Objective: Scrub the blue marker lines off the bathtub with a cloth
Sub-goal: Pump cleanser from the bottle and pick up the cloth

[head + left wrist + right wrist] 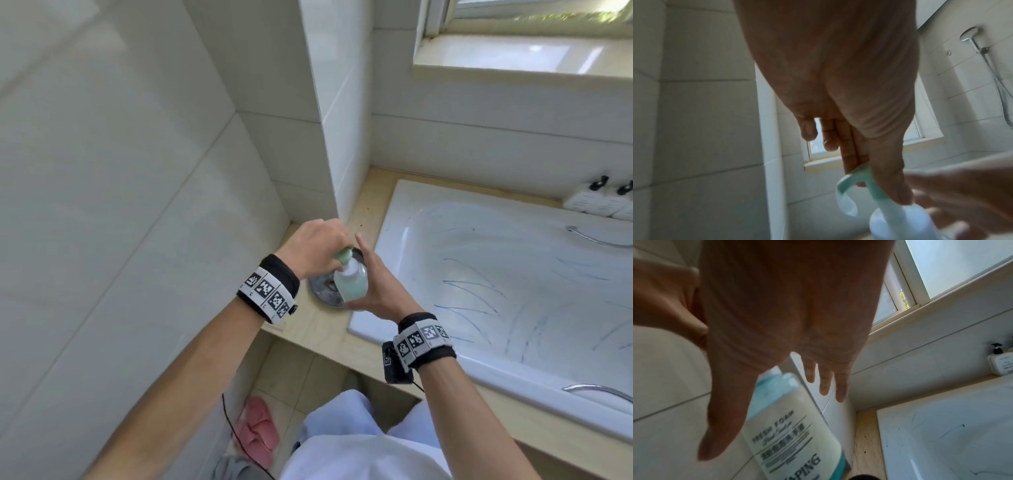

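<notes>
Both forearms w/ wrist bands fill the near view. My left hand (pixel 315 248) sits on top of the soap bottle (pixel 351 284), thumb and fingers pinched round the pump head (pixel 857 178). My right hand (pixel 371 284) cups the bottle body from the tub side, fingers fairly straight past the label (pixel 789 439), thumb along the near side – more a cradle than a squeeze. Bottle hangs over a round metal dish (pixel 323 294) on the ledge (pixel 370 205); can't tell if it touches.

Tub (pixel 404 205) is just right of my hands. Blue lines (pixel 472 291) are scrawled all over its inner wall and floor, none scrubbed yet as far as I can see. No cloth in view unless the pink thing (pixel 258 428) on the floor by my knee is it – too blurry to say.

Handling, my guess: bottle is smooth plastic, light, prob slick if wet, so hold the body low and wide w/ the right palm and press the pump straight down w/ the left, else it tips. Pump neck is thin; don't lever it sideways. Tub enamel is hard and glossy, so soap will run and a wet cloth will skate – press flat w/ the whole palm. Marker on gloss should lift w/ firm rubbing, but that's a judgement.

Two white bottles (pixel 589 200) stand at the far corner, well apart.
</notes>
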